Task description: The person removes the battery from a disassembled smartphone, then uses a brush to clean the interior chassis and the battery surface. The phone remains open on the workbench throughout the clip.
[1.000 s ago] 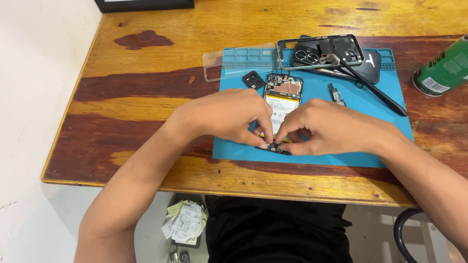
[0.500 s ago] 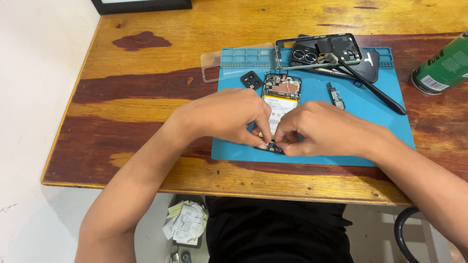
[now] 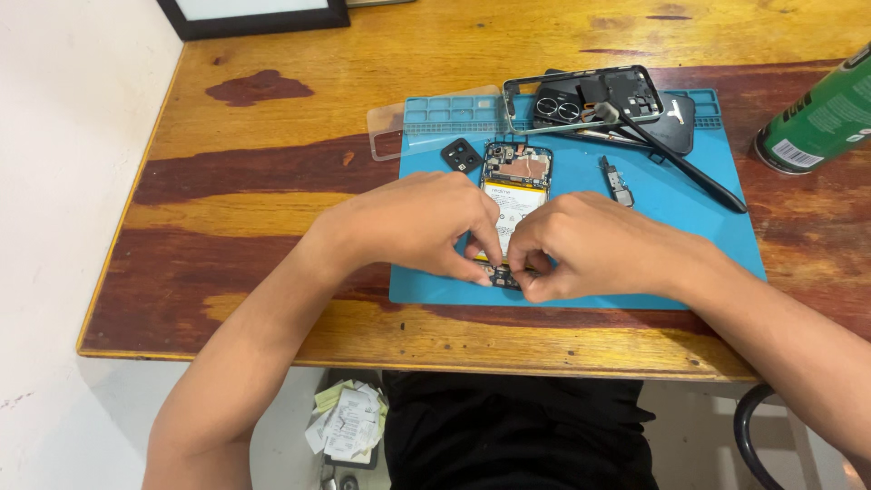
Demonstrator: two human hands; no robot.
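Wooden table [image 3: 272, 181], near edge running along the bottom, left edge by the white wall. Blue work mat [image 3: 689, 227] sits right of centre, its near side close to the table's near edge; wide bare wood to its left, a narrower strip to its right.

Green spray can [image 3: 821, 118] lies at the right edge, well apart from the mat's middle. Black picture frame [image 3: 254, 14] at the far left corner.

Far side of mat: phone frame [image 3: 581, 91] with a black back cover [image 3: 680, 122] under it, and a black tool [image 3: 689, 168] angled toward the right. Clear case [image 3: 386, 132] hangs off the mat's far left corner.

Opened phone [image 3: 515, 195] lies mid-mat, battery showing, lower end covered by both hands.

Left hand [image 3: 417, 222]: fingers curled, tips pinched down at the phone's lower end. Right hand [image 3: 590, 245]: same, fingers bunched tight at that spot, just beside the left fingertips. Probably gripping a small dark part there; too hidden to confirm.

Small camera cover [image 3: 461, 154] left of the phone's top, small part [image 3: 617, 181] to its right.
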